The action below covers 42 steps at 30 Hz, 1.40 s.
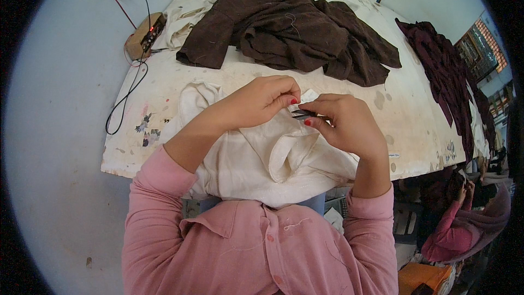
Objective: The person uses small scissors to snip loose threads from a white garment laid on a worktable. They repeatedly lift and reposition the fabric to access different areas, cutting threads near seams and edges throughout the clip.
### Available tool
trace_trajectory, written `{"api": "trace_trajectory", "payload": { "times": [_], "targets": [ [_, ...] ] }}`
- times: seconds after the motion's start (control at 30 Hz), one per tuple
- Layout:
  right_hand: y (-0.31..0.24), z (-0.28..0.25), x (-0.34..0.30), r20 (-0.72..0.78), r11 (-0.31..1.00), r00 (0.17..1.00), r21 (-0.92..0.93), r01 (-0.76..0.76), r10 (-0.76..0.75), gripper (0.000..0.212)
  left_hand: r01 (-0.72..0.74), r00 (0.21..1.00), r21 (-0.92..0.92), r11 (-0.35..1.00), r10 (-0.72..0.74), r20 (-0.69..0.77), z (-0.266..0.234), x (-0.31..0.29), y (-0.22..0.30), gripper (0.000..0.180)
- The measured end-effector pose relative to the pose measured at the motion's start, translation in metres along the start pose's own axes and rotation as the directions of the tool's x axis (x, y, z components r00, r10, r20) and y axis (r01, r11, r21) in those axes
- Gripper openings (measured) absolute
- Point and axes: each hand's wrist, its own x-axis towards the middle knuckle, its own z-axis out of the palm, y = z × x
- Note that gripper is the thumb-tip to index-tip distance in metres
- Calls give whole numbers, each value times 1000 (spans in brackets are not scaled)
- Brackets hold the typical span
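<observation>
A cream cloth garment [234,158] lies bunched over the near edge of the table and hangs down toward my lap. My left hand [267,98] is closed in a pinch above it, thumb and fingers meeting at an edge of the cloth; whether a thread is also between them is too small to tell. Just to the right, my right hand [352,125] grips small dark thread snips [307,114]. Their blades point left at the cloth by my left fingertips, and the handle is partly hidden in my palm.
A dark brown garment [295,33] is heaped across the back of the white stained table [393,109]. Maroon cloth [436,65] drapes over the right edge. A brown box with a red light [146,38] and black cable stands at left. Another person [458,226] sits at lower right.
</observation>
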Motion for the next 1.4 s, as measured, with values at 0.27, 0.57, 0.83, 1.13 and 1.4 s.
{"api": "trace_trajectory", "payload": {
  "times": [0.27, 0.57, 0.83, 1.13, 1.4],
  "targets": [
    [-12, 2, 2, -51, 996, 999, -82, 15, -19, 24, -102, 990, -22, 995, 99, -99, 4, 3, -14, 4],
    [15, 7, -13, -226, 968, 967, 243, -59, 116, 35, 140, 889, 40, 989, -107, -445, -56, -29, -26, 23],
    [38, 52, -74, -226, 829, 802, 250, -500, 552, 74, 781, 611, 250, 573, -616, -498, -65, -141, -20, 68],
    [68, 46, -68, -506, 794, 621, 480, -373, 599, 21, 626, 654, 180, 759, -385, -652, -104, -153, -12, 43],
    [145, -28, -46, -829, 753, 443, -42, -656, 340, 19, 497, 691, 233, 836, -218, -689, -104, -95, -15, 38]
  ]
}}
